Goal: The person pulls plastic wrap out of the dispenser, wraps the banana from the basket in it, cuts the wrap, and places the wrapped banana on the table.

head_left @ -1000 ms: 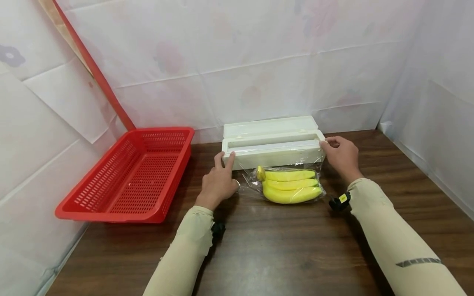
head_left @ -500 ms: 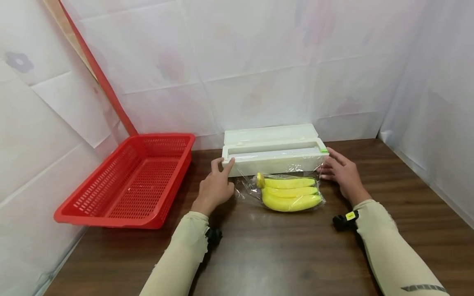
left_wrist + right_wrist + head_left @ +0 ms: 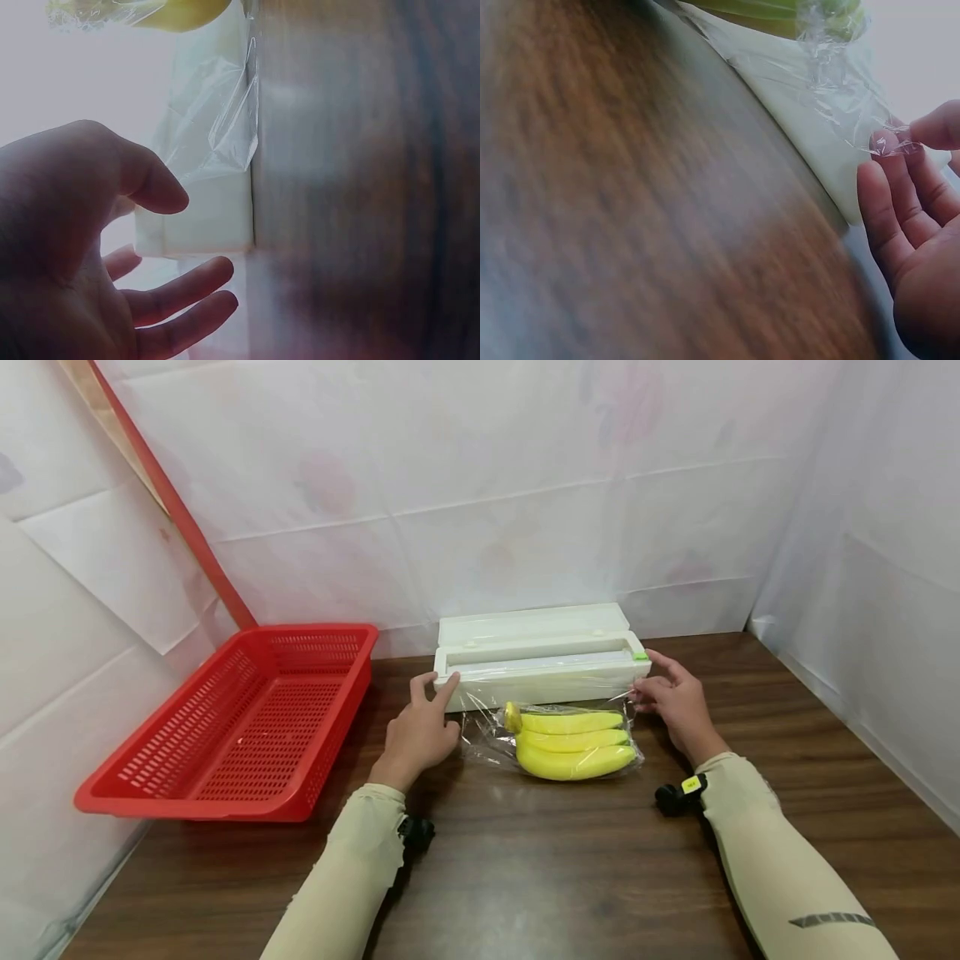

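A bunch of yellow bananas point(image 3: 573, 745) lies on the table, covered with clear plastic wrap point(image 3: 483, 735). The wrap runs back to a long white dispenser box point(image 3: 525, 689) with its lid raised and a roll inside. My left hand point(image 3: 418, 735) has two fingertips at the box's left front corner; in the left wrist view its thumb stays apart from the other fingers. At the box's other end, my right hand point(image 3: 675, 702) pinches the edge of the wrap between thumb and fingers, plainest in the right wrist view. A small green slider point(image 3: 640, 656) sits on the box's right end.
A red plastic basket point(image 3: 318, 777) with perforated sides stands on the left of the dark wood table point(image 3: 525, 877). A patterned white sheet point(image 3: 487, 493) hangs behind and at both sides. A red strip point(image 3: 180, 510) slants up behind the basket.
My right hand has left the box's right corner, uncovering the green slider, and has come down onto the wrap's edge. The left hand keeps its place at the left corner.
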A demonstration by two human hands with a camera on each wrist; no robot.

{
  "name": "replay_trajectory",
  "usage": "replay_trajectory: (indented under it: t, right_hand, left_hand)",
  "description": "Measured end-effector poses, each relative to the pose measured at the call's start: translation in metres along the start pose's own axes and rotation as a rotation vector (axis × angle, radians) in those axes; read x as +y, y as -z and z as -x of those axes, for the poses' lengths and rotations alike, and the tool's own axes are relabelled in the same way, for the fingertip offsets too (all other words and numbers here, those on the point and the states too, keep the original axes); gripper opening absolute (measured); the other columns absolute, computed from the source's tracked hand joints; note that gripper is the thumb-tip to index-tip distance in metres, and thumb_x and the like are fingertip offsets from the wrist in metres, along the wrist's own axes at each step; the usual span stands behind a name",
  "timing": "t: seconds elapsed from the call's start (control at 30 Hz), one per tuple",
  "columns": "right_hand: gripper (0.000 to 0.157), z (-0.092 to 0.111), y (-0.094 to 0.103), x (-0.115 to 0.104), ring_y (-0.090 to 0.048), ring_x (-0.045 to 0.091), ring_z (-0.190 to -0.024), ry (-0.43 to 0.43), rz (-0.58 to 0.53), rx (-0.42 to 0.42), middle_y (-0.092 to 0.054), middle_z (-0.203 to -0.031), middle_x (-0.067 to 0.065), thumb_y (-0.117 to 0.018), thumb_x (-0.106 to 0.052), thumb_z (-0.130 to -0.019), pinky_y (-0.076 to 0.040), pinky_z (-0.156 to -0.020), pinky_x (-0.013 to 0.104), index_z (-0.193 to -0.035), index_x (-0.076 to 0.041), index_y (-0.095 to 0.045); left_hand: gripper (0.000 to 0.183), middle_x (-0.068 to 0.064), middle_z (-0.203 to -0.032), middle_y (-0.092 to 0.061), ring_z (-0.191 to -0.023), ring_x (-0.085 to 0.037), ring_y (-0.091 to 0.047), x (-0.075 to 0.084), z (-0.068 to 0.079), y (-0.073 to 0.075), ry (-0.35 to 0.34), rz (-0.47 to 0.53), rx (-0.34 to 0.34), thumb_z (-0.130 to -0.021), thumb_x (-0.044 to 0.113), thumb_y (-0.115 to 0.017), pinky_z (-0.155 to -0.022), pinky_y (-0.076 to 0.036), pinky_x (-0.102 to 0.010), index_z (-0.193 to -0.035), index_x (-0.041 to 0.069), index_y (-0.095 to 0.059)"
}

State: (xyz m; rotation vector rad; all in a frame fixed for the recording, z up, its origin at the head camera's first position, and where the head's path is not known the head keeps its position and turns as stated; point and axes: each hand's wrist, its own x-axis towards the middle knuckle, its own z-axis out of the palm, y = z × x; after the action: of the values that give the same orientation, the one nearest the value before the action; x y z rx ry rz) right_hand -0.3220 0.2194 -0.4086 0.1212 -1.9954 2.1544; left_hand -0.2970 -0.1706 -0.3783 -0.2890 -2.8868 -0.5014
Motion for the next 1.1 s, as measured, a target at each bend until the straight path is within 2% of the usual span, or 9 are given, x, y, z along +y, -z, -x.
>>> replay_trajectory:
  t: [0.2,0.43,0.5,0.6,0.73,0.83,0.93,1.1]
  right_hand:
    - [0.061,0.001,0.0,0.002,-0.067,0.013,-0.069,0.01,0.006,0.025,-0.072,-0.081,0.005,-0.063,0.0,-0.095,-0.057,-0.061,0.026,-0.152,-0.003,-0.04]
    - [0.052,0.004,0.001,0.006,-0.064,0.011,-0.063,0.026,-0.024,0.092,-0.07,-0.075,0.0,-0.059,0.004,-0.095,-0.056,-0.058,0.025,-0.145,-0.002,-0.045]
    - [0.045,0.003,0.0,0.004,-0.064,0.01,-0.062,0.04,-0.042,0.111,-0.07,-0.074,-0.001,-0.058,0.004,-0.095,-0.056,-0.057,0.025,-0.138,0.001,-0.046]
    - [0.03,0.001,0.0,0.001,-0.064,0.01,-0.061,0.046,-0.066,0.133,-0.07,-0.073,0.0,-0.057,0.005,-0.094,-0.055,-0.056,0.025,-0.122,0.004,-0.048]
    - [0.016,0.001,0.0,0.0,-0.065,0.01,-0.063,0.035,-0.04,0.129,-0.07,-0.076,0.002,-0.057,0.002,-0.096,-0.056,-0.058,0.025,-0.112,0.006,-0.055]
    - [0.016,0.001,0.001,0.0,-0.065,0.01,-0.065,0.027,-0.017,0.113,-0.07,-0.078,0.002,-0.059,-0.002,-0.098,-0.056,-0.06,0.025,-0.111,0.006,-0.061]
    - [0.017,0.002,0.001,0.001,-0.065,0.011,-0.065,0.026,-0.035,0.1,-0.07,-0.078,0.003,-0.061,-0.005,-0.098,-0.056,-0.061,0.025,-0.11,0.006,-0.065]
    - [0.023,0.001,0.0,0.0,-0.066,0.013,-0.067,0.05,-0.042,0.08,-0.068,-0.076,0.002,-0.066,-0.017,-0.098,-0.055,-0.063,0.026,-0.103,0.005,-0.069]
  left_hand:
    - [0.074,-0.007,-0.156,-0.021,-0.065,-0.026,-0.056,0.0,0.002,-0.002,0.009,0.095,0.017,-0.088,0.017,-0.057,-0.054,-0.041,-0.038,-0.157,0.034,-0.035]
    - [0.064,-0.008,-0.151,-0.023,-0.073,-0.021,-0.059,0.002,0.005,-0.012,0.085,0.316,0.054,-0.091,0.017,-0.057,-0.056,-0.043,-0.036,-0.152,0.033,-0.045]
    - [0.062,-0.011,-0.146,-0.027,-0.074,-0.021,-0.059,0.003,0.002,-0.013,0.104,0.36,0.066,-0.091,0.018,-0.057,-0.059,-0.044,-0.037,-0.151,0.033,-0.047]
    - [0.06,-0.014,-0.127,-0.041,-0.08,-0.024,-0.056,0.005,-0.003,-0.012,0.11,0.39,0.066,-0.093,0.02,-0.056,-0.068,-0.045,-0.039,-0.151,0.031,-0.047]
    - [0.061,-0.015,-0.105,-0.061,-0.095,-0.03,-0.056,0.006,-0.008,-0.01,0.088,0.413,0.047,-0.094,0.02,-0.057,-0.083,-0.046,-0.044,-0.153,0.027,-0.044]
    - [0.062,-0.011,-0.111,-0.07,-0.11,-0.03,-0.06,0.006,-0.009,-0.01,0.087,0.459,0.029,-0.095,0.019,-0.057,-0.096,-0.045,-0.047,-0.155,0.025,-0.042]
    - [0.062,-0.011,-0.121,-0.069,-0.12,-0.029,-0.059,0.006,-0.008,-0.011,0.084,0.521,0.019,-0.096,0.018,-0.059,-0.103,-0.043,-0.047,-0.155,0.022,-0.041]
    - [0.061,-0.009,-0.122,-0.07,-0.11,-0.025,-0.066,0.006,-0.01,-0.012,0.05,0.647,0.035,-0.097,0.014,-0.061,-0.097,-0.047,-0.043,-0.154,0.017,-0.041]
